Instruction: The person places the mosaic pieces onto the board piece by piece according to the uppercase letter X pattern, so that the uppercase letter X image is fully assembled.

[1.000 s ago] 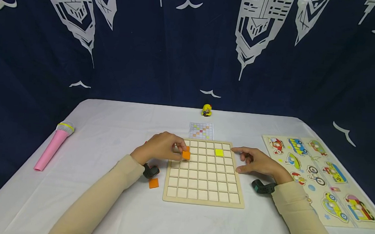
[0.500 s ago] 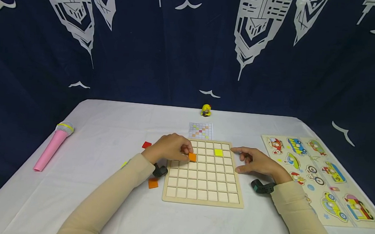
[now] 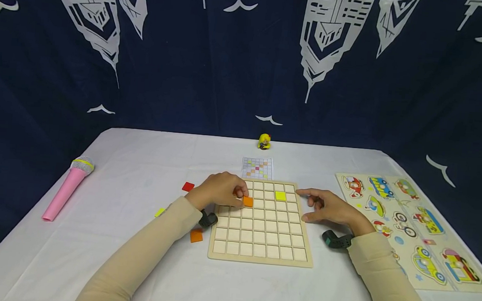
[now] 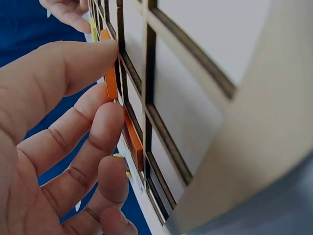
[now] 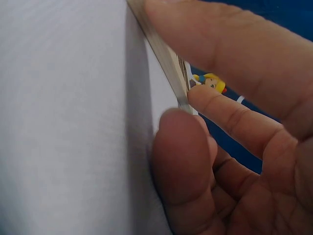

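My left hand [image 3: 219, 189] pinches a square orange tile [image 3: 247, 201] over the upper left part of a wooden grid board [image 3: 260, 260]. In the left wrist view, thumb and fingertips hold this tile [image 4: 111, 81] at the grid's slots, and a second orange tile [image 4: 133, 139] lies in the board beside it. A yellow tile [image 3: 280, 196] sits in a cell at upper right. Along the board's right edge, my right hand [image 3: 327, 207] rests its index fingertip and thumb, with the other fingers loosely bent; the right wrist view shows the thumb against that edge.
Left of the board lie a red tile [image 3: 188, 186], a yellow tile [image 3: 159, 212] and an orange tile [image 3: 196, 236]. A printed colour grid card [image 3: 257, 168] and a small yellow figurine [image 3: 264, 141] are behind. A pink microphone [image 3: 68, 189] lies left, a picture puzzle board [image 3: 413, 230] right.
My left hand has moved a little to the right with the orange tile, then stopped. The red and yellow tiles by its forearm have come into sight. My right hand has stayed put.
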Demonstrator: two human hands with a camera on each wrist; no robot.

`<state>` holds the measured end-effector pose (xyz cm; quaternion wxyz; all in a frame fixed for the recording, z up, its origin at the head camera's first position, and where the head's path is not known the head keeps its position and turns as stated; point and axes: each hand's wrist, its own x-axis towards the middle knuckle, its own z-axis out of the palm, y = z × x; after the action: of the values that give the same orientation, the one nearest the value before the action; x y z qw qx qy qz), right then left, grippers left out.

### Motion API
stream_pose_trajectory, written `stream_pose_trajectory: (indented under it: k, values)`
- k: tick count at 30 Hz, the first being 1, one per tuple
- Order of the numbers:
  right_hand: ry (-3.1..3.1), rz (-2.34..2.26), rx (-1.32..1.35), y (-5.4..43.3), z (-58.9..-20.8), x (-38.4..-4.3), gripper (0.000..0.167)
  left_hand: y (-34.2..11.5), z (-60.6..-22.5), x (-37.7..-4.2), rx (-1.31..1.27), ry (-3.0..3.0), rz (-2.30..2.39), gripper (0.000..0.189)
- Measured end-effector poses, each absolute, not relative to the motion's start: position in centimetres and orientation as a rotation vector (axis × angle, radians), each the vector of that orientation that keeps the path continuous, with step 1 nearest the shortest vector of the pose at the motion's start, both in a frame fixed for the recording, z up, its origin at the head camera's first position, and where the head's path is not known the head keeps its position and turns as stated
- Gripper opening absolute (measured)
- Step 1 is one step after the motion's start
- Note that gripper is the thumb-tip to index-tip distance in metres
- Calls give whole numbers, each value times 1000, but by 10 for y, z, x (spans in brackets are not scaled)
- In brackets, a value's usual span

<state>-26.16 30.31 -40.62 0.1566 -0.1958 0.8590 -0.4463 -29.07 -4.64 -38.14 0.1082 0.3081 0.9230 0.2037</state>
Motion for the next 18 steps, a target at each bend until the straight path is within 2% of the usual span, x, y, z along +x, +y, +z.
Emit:
stream_pose_trajectory:
  k: [18]
  values:
    - [2464, -1269, -568, 304, -407, -262, 77, -56, -369, -283, 938, 2674, 661, 25]
